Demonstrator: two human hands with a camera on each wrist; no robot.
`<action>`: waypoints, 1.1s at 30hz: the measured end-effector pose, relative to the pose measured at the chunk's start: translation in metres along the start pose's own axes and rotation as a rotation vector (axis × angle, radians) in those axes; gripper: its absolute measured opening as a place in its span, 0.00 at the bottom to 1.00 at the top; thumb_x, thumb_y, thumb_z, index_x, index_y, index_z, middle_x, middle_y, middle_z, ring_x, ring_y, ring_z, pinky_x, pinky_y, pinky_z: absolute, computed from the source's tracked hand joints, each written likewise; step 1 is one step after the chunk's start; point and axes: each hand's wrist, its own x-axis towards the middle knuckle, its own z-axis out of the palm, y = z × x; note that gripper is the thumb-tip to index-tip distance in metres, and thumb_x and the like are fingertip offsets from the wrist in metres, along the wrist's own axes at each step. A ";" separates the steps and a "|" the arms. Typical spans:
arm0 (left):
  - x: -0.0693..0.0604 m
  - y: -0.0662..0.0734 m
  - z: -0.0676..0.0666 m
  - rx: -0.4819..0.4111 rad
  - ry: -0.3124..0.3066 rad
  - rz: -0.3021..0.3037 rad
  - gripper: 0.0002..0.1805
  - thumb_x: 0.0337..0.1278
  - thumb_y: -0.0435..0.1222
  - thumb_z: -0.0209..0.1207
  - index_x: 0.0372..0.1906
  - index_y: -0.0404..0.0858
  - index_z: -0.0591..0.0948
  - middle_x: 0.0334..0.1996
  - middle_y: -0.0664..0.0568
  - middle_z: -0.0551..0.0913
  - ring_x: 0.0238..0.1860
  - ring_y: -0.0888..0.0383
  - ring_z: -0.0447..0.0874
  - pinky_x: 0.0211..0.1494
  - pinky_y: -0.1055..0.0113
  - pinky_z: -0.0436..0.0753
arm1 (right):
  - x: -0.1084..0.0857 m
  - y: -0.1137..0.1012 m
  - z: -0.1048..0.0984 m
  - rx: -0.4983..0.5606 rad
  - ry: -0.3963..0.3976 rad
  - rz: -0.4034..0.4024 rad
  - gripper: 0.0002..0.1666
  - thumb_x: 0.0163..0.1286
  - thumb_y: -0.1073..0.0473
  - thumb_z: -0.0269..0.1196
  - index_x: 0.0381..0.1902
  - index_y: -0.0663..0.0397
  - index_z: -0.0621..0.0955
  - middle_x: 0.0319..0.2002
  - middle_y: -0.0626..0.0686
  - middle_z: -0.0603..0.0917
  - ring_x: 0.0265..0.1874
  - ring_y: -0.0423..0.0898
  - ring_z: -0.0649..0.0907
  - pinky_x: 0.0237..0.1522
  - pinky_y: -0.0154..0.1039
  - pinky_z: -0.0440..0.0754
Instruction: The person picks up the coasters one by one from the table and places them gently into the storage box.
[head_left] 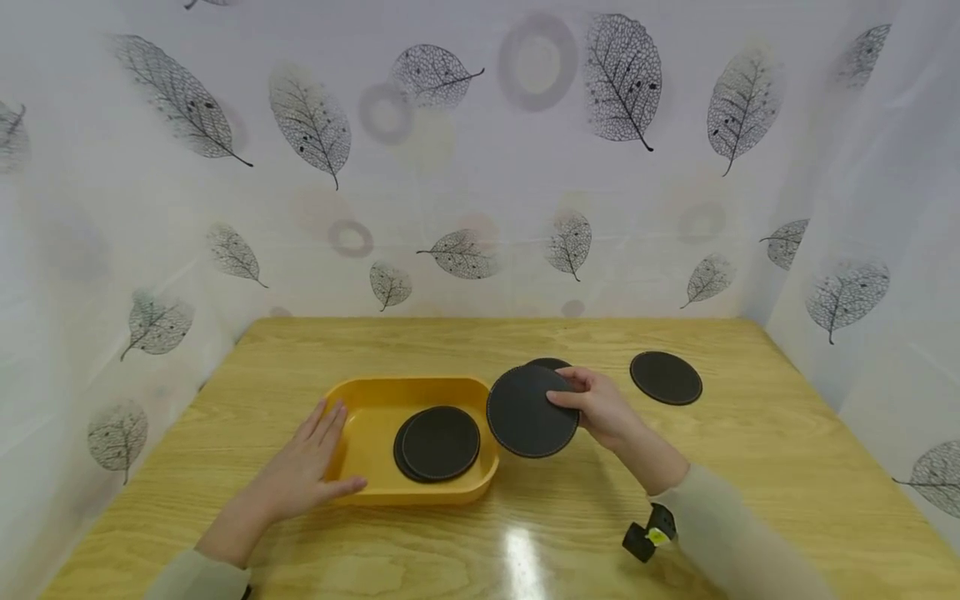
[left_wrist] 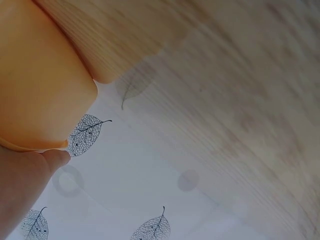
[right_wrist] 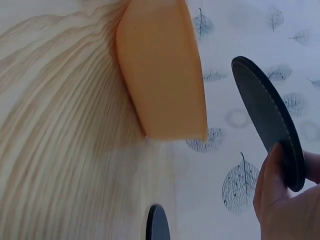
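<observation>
My right hand point(head_left: 603, 408) pinches a black round coaster point(head_left: 527, 417) by its right side, thumb on the near face, and holds it above the table just beyond the tray's right end. The right wrist view shows this coaster point(right_wrist: 265, 110) tilted, with stitching along its edge. My left hand point(head_left: 296, 471) rests on the left end of a yellow tray point(head_left: 367, 442), fingers extended over the rim. Inside the tray, on its right half, a black coaster point(head_left: 442, 442) overlaps another coaster point(head_left: 401, 457). Behind the held coaster, a further coaster point(head_left: 550, 362) on the table is mostly hidden.
Another black coaster point(head_left: 666, 377) lies at the table's back right. The wooden table point(head_left: 420, 550) ends at a pale curtain point(head_left: 480, 183) printed with leaves. A small black device point(head_left: 649, 533) hangs at my right sleeve.
</observation>
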 end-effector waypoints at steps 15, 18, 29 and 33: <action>0.001 0.000 0.001 0.035 0.011 0.031 0.52 0.50 0.60 0.50 0.67 0.28 0.46 0.66 0.35 0.44 0.66 0.40 0.33 0.61 0.44 0.51 | 0.036 0.007 0.068 -0.003 0.031 0.030 0.26 0.59 0.69 0.58 0.56 0.69 0.65 0.40 0.60 0.74 0.28 0.44 0.81 0.30 0.36 0.80; 0.000 0.000 0.000 0.049 0.007 0.030 0.52 0.50 0.60 0.50 0.67 0.29 0.45 0.66 0.35 0.44 0.65 0.39 0.34 0.59 0.42 0.52 | 0.042 0.010 0.077 -0.019 0.022 0.027 0.26 0.59 0.68 0.58 0.56 0.68 0.66 0.40 0.60 0.74 0.28 0.44 0.81 0.30 0.36 0.80; 0.000 0.002 -0.001 0.055 -0.013 0.007 0.51 0.50 0.61 0.49 0.67 0.31 0.44 0.67 0.37 0.42 0.66 0.45 0.27 0.58 0.37 0.46 | 0.053 0.014 0.094 -0.039 0.007 0.035 0.25 0.60 0.65 0.59 0.55 0.65 0.67 0.37 0.59 0.73 0.25 0.43 0.80 0.29 0.37 0.80; 0.000 0.002 -0.001 0.056 -0.013 -0.001 0.51 0.50 0.62 0.48 0.67 0.30 0.46 0.67 0.37 0.41 0.66 0.45 0.27 0.58 0.37 0.45 | 0.055 0.016 0.099 -0.054 0.009 0.042 0.24 0.60 0.65 0.60 0.53 0.64 0.68 0.35 0.57 0.74 0.25 0.43 0.80 0.29 0.38 0.80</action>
